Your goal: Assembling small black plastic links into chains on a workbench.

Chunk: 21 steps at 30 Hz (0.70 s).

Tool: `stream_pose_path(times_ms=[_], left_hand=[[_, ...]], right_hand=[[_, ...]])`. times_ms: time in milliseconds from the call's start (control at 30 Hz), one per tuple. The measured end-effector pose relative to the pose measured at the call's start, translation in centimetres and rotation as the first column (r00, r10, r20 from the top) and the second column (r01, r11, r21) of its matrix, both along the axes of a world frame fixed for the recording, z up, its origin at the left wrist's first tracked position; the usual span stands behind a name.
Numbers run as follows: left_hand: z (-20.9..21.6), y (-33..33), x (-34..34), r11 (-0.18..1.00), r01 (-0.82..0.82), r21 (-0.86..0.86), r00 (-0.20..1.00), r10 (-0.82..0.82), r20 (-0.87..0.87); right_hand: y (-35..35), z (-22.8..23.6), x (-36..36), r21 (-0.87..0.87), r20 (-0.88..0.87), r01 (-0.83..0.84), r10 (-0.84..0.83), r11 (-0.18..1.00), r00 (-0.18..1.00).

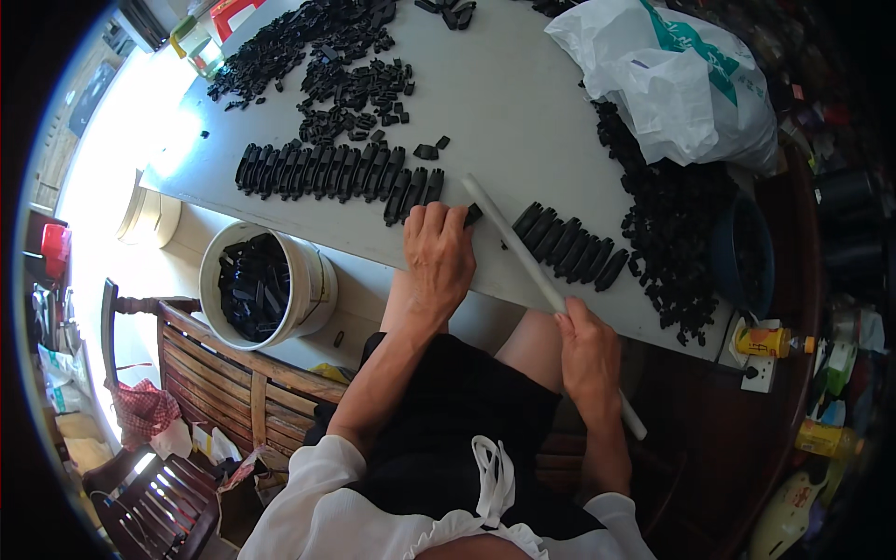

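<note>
Right hand has a closed grip round a long white rod, which lies slanted across the near edge of the bench, between two rows of black plastic clips. Left hand lies flat, fingers spread, holding nothing, its fingertips at the end of the left row. Judged step: lining up clips along the rod; the next move likely needs the rod kept steady.
</note>
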<state>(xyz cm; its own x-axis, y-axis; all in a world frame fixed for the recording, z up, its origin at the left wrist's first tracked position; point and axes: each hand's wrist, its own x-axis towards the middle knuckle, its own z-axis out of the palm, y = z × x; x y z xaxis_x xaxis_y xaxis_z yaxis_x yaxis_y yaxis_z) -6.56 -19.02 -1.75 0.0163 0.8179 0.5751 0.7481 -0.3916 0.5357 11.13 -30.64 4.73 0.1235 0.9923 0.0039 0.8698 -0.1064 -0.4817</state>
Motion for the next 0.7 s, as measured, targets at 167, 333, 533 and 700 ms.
stream_pose_path(times_ms=[167, 333, 533, 700], left_hand=[[-0.2, 0.1, -0.1, 1.0, -0.006, 0.003, 1.0, 0.006, -0.001], [0.1, 0.2, 1.1, 0.985, 0.16, -0.07, 0.986, -0.156, 0.058], [1.3, 1.0, -1.7, 0.962, -0.272, 0.002, 0.953, 0.27, -0.136], [0.7, 0.9, -1.1, 0.991, -0.135, -0.001, 0.987, 0.135, -0.091]], right_hand=[[0.3, 0.5, 0.7, 0.081, -0.059, 0.053, -0.048, 0.995, 0.997], [0.5, 1.2, 0.9, 0.187, -0.201, 0.085, -0.047, 0.979, 0.978], [0.6, 1.5, 0.8, 0.102, -0.195, 0.069, -0.048, 0.992, 0.98], [1.1, 1.2, 0.3, 0.052, -0.173, 0.047, -0.037, 0.998, 0.984]])
